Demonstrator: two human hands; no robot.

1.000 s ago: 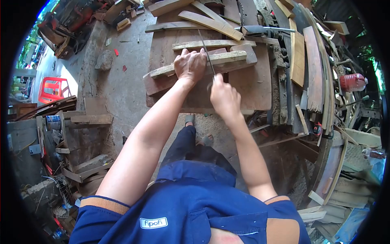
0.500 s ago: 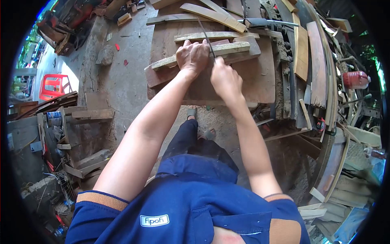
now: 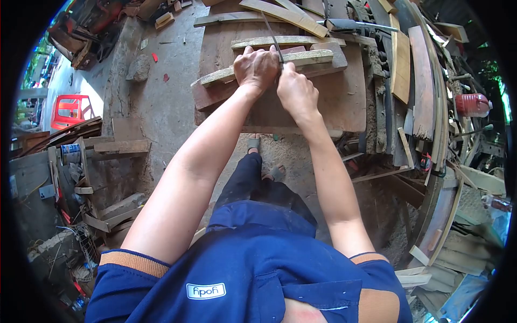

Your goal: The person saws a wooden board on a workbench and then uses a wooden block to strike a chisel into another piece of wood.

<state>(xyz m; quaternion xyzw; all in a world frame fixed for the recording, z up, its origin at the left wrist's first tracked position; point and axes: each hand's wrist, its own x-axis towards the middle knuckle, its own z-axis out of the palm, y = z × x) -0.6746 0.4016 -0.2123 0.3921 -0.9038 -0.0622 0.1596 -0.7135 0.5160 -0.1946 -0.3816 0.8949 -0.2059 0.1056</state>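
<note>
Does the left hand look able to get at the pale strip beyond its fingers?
Probably yes: the far strip lies just past the left hand, its left end uncovered; in this view, the thin blade crosses farther right.

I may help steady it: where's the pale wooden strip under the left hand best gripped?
Probably pinch the strip by its narrow left end, from the left: that end shows bare beyond the left hand, while the thin blade in the right hand crosses on the opposite side.

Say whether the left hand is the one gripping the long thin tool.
No, the right hand grips the long thin tool, while the left hand rests on the pale wooden strip.
</note>
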